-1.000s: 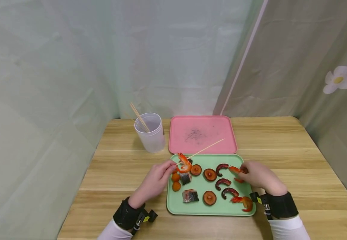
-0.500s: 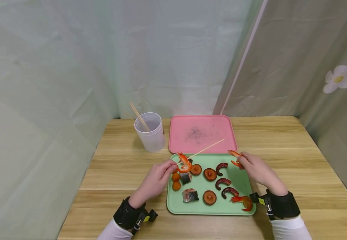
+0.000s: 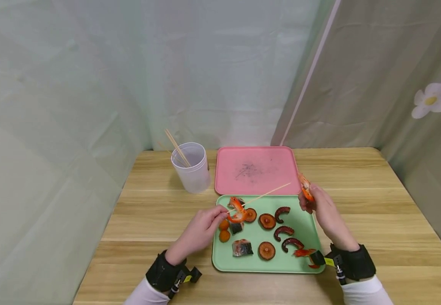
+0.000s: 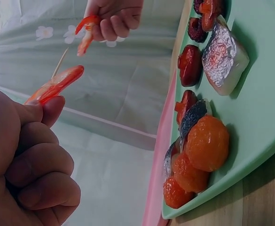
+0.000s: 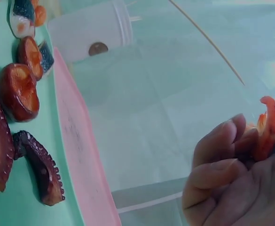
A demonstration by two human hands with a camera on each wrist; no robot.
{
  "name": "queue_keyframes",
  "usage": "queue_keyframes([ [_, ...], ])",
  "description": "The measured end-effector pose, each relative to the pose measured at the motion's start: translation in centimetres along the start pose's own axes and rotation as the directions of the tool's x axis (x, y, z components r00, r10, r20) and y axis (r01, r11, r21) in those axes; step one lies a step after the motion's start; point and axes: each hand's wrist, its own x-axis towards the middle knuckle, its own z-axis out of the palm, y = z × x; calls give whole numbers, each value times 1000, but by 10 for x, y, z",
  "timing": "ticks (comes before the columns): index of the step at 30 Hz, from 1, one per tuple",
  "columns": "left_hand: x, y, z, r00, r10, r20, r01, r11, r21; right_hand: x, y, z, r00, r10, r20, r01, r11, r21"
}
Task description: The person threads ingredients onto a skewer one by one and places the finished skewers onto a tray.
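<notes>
Head view: a threaded shrimp (image 3: 238, 210) sits on a skewer (image 3: 270, 193) over the green tray (image 3: 243, 265), just beside the left hand (image 3: 198, 232), whose fingers pinch the skewer's near end, the lower ones curled; the right hand (image 3: 328, 214), raised by the tray's far right corner, pinches a second shrimp (image 3: 305, 186) near the skewer's tip; beyond, the pink tray (image 3: 258, 159) lies on the desk (image 3: 144, 220)

Occlusions and crops, per view
Head: wrist camera (image 3: 317, 258) covers part of tray shrimp (image 3: 302, 253); near end of skewer (image 3: 268, 193) hidden in left hand (image 3: 199, 228). Left wrist: green tray (image 4: 264, 94) cropped right, right hand (image 4: 116, 21) cropped top. Right wrist: leftmost tentacle (image 5: 0, 150) cropped left; held shrimp (image 5: 269, 129) partly hidden by right hand.
</notes>
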Motion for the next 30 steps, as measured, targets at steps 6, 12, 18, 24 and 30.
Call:
queue_keyframes([
  [6, 0, 1, 2, 1000, 15, 7, -15, 1000, 1, 0, 1, 6, 993, -120, 1, 119, 991, 61],
  [12, -1, 3, 2, 1000, 11, 27, -11, 1000, -12, 1, -2, 11, 985, -173, 21, 173, 985, 26],
  [18, 0, 4, 3, 999, -1, 52, 2, 1000, -24, 0, -2, 14, 978, -201, 52, 200, 980, 15],
  [24, -1, 4, 3, 998, -22, 66, 23, 1000, -15, 0, -2, 16, 968, -240, 67, 239, 971, 26],
  [30, -1, 4, 3, 997, -29, 72, 30, 999, -17, -1, -3, 17, 966, -248, 74, 248, 969, 16],
])
